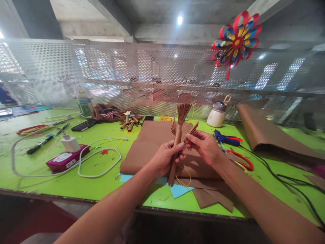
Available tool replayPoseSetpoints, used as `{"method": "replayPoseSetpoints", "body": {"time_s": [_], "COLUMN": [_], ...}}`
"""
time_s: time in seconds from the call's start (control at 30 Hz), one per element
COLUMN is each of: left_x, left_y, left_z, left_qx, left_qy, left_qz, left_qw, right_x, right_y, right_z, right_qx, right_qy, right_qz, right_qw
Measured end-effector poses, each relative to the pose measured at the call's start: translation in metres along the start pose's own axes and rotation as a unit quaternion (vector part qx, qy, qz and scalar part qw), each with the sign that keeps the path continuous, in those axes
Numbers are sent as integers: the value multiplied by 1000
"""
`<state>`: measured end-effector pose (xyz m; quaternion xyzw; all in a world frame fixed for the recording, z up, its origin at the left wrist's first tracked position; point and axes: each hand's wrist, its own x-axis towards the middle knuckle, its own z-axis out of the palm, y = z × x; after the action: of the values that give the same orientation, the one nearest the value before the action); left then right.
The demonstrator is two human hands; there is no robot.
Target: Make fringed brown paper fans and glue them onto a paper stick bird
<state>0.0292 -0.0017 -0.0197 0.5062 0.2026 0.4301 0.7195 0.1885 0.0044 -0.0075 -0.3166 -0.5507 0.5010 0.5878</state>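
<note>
Single feed, head-worn. I looked from the wearer's side of the green table (101, 186), lens facing twelve o'clock and down. Left hand (166, 157) sat close, at six o'clock from frame centre, right hand (206, 147) at four; perforated screen (114, 64) stood farther off, toward twelve.

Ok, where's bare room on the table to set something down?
The green table is bare at near left, between the white cable and front edge. A smaller patch lies between the white bottle and curled brown paper. Crowded: below the left hand and right hand, where brown sheets overlap.
</note>
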Motion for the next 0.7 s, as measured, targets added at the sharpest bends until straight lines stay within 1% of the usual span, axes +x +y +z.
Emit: {"method": "replayPoseSetpoints", "body": {"time_s": [0.17, 0.37, 0.7], "left_x": [0, -1, -1], "left_y": [-1, -2, -3], "left_z": [0, 1, 4], "left_qx": [13, 41, 51], "left_qy": [-5, -8, 1], "left_qz": [5, 11, 7], "left_qw": [1000, 999, 999], "right_x": [-1, -1, 0], "right_y": [-3, -4, -3], "right_z": [6, 8, 5], "right_qx": [-25, -25, -33], "right_qy": [21, 39, 34], "right_qz": [-21, -22, -26], "right_qw": [999, 999, 999]}}
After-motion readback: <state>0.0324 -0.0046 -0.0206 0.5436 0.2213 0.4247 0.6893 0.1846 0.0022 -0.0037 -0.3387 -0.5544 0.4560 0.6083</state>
